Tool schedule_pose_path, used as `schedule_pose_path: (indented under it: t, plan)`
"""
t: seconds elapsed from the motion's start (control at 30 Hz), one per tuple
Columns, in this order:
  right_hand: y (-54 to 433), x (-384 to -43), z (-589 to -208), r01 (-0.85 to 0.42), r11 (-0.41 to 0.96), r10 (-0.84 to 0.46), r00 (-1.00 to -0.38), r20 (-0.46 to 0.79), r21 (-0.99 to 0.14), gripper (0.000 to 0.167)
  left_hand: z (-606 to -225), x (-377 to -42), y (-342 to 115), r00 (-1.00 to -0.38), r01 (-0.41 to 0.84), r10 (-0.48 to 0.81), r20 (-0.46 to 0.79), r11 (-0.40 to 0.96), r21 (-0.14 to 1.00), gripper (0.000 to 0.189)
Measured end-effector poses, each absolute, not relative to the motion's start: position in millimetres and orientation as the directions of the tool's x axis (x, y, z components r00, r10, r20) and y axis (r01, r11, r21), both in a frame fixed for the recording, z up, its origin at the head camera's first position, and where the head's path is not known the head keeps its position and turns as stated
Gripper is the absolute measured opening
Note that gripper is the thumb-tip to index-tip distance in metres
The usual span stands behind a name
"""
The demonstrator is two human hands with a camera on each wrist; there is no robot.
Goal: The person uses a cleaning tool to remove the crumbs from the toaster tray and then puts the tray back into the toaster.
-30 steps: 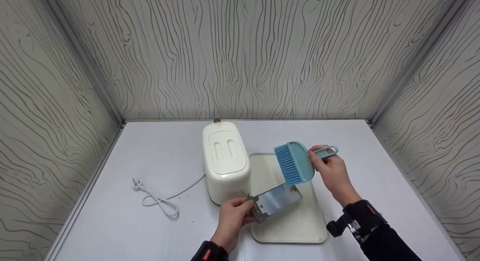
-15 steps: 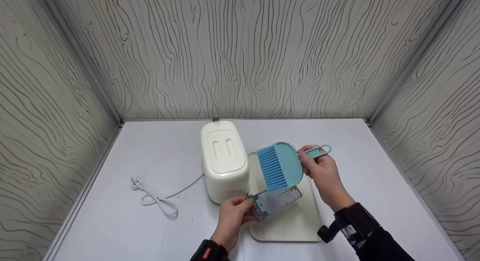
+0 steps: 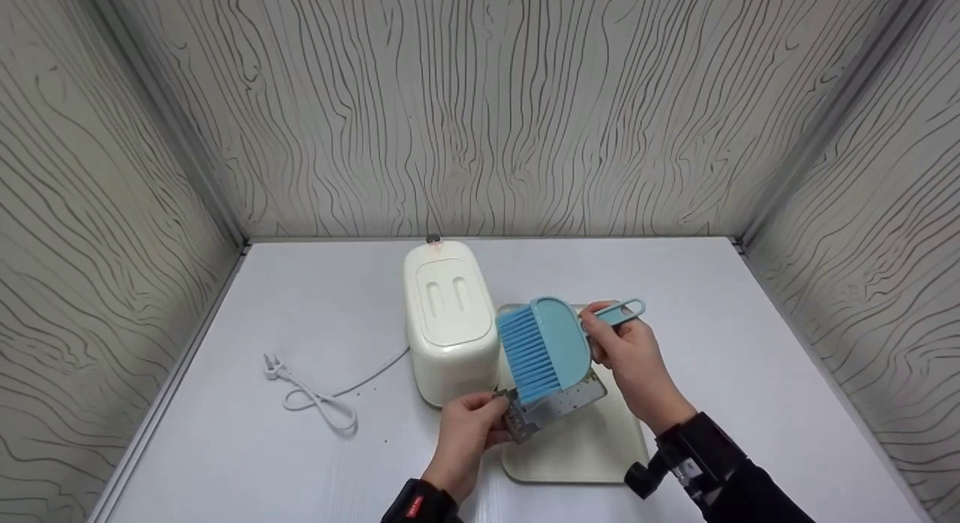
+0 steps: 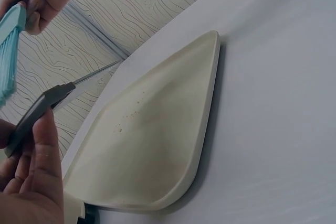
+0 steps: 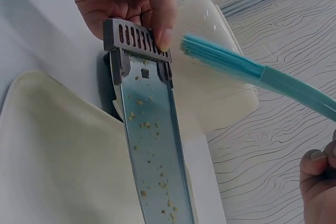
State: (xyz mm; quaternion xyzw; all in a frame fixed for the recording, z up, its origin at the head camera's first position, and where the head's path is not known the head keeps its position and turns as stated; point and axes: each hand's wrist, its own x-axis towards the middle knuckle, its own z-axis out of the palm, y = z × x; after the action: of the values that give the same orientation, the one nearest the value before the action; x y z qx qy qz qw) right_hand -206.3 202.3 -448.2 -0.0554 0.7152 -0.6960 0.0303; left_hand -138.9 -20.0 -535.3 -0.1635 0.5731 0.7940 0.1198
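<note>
My left hand (image 3: 461,437) pinches the slotted grey end of a metal crumb tray (image 5: 152,129). Crumbs are scattered along its flat metal sheet in the right wrist view. My right hand (image 3: 634,365) grips the handle of a light-blue brush (image 3: 564,343). Its bristles (image 5: 215,59) hang near the slotted end, seemingly apart from the metal in the right wrist view. In the head view the brush hides part of the crumb tray. Under both lies a cream serving tray (image 4: 157,145), with a few crumbs (image 4: 126,121) on its surface.
A cream toaster (image 3: 454,320) with a lid on top stands just left of the serving tray. Its white cord and plug (image 3: 319,403) lie on the white table (image 3: 255,463) at left, near a few dark specks. Patterned panels (image 3: 480,118) enclose the table.
My right hand has carried the brush leftward and slightly down, along the crumb tray toward its slotted end. Crumbs show behind the brush. My left hand stays nearly still with the crumb tray.
</note>
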Motion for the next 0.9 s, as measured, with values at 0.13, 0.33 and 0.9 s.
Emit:
schedule_pose_path:
  t: [0.13, 0.33, 0.9]
  plan:
    - [203, -205, -451, 0.002, -0.001, -0.094, -0.996, -0.002, -1.0, 0.03, -535, -139, -19, -0.917, -0.381, 0.007, -0.399, -0.317, 0.869, 0.026]
    - [205, -203, -457, 0.041, -0.036, -0.081, -0.996, -0.038, -0.999, 0.029, -535, -139, -17, -0.918, -0.38, 0.015, -0.396, -0.316, 0.869, 0.025]
    - [203, -198, -480, 0.069, 0.034, -0.044, -0.997, -0.07, -0.997, 0.022, -538, -138, -15, -0.919, -0.383, 0.029, -0.393, -0.297, 0.875, 0.027]
